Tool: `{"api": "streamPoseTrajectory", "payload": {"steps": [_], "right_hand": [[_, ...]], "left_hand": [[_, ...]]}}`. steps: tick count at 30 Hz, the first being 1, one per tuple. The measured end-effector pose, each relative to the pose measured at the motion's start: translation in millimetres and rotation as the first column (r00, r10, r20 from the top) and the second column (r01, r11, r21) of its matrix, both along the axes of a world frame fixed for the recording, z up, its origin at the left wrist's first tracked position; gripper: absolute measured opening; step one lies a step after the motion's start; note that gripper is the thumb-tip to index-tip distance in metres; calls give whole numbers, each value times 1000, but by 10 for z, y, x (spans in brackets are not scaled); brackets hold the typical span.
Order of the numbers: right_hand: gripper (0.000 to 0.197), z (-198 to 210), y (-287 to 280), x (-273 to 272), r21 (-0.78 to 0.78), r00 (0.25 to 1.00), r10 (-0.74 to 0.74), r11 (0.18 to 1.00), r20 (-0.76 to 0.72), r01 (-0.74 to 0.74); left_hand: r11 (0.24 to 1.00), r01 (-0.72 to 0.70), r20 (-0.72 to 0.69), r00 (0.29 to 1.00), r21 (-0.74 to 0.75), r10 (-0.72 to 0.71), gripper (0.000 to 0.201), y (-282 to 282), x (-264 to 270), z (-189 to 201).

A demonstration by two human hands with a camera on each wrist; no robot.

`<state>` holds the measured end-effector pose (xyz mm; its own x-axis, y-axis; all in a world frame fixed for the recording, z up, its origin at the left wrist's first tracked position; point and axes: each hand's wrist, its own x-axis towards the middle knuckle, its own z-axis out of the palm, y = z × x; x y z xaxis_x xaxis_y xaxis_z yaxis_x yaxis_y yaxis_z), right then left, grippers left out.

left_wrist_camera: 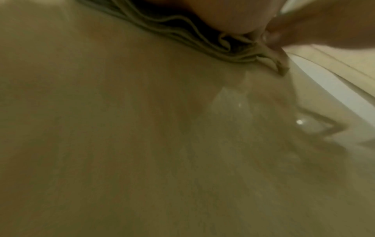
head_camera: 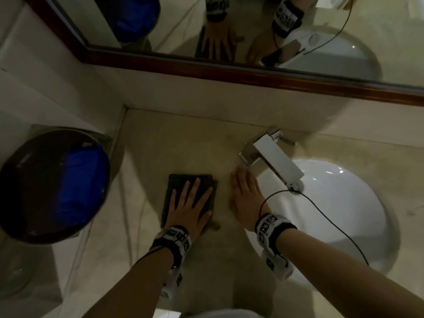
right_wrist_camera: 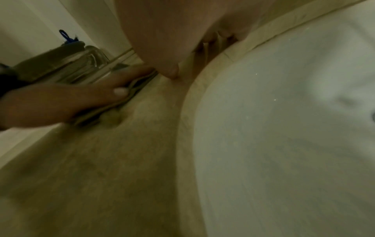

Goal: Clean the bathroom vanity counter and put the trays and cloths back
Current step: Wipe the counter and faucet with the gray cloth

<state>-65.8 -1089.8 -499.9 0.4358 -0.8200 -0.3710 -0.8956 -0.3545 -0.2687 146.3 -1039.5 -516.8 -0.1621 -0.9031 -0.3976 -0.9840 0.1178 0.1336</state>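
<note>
Left hand (head_camera: 191,204): pressing flat, fingers spread, on the folded cloth (head_camera: 181,180), wiping the counter (head_camera: 160,138).
Right hand (head_camera: 246,198): lying flat, holding nothing, bracing beside the sink (head_camera: 344,203).

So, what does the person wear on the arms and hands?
Both forearms are bare, without sleeves or gloves. Each wrist carries a black band with white squares bearing black coded markings: left band, right band. A thin black cable loops from the right band.

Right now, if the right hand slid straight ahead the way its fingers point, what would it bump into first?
Most likely the chrome faucet. The right hand lies flat on the counter beside the sink, its fingertips already close to the faucet's base; whether they touch is unclear.
</note>
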Motion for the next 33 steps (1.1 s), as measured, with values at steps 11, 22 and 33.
{"api": "streamPoseTrajectory", "payload": {"steps": [11, 22, 33], "right_hand": [[69, -119, 38, 19, -130, 1000, -24, 991, 15, 25], [71, 105, -35, 63, -5, 998, -45, 999, -42, 45], [79, 16, 4, 13, 6, 998, 7, 1000, -62, -6]], "left_hand": [[908, -417, -15, 909, -39, 417, 64, -1718, 338, -25], [923, -383, -60, 923, -27, 381, 62, -425, 225, 92], [943, -331, -6, 944, 38, 331, 63, 425, 268, 59]]}}
